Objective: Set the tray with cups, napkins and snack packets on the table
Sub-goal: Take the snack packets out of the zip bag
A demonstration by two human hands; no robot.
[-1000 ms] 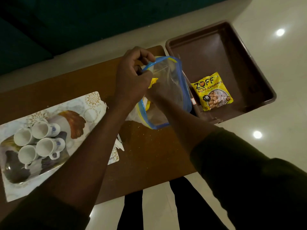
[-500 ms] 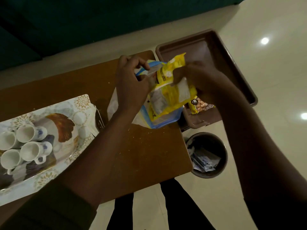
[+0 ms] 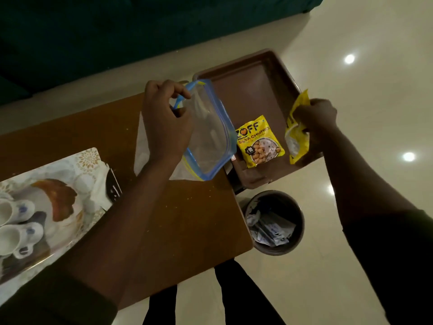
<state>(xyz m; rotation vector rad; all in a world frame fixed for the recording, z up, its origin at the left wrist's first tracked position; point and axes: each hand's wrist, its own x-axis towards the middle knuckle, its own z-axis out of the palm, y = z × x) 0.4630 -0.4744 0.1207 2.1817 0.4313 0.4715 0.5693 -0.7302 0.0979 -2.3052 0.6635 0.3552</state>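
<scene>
Cups (image 3: 16,221) lie on the patterned tray (image 3: 70,174) at the counter's (image 3: 175,219) near-left edge; left fingers (image 3: 180,90) pinch the emptied zip bag (image 3: 208,132), right hand (image 3: 314,116) now carries the withdrawn snack packet (image 3: 296,134) over the far brown tray (image 3: 253,95).

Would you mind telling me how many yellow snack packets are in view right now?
2. One snack packet lies flat in the brown tray; the other packet is in the right hand over the tray's right edge. None shows in the clear bag.
</scene>
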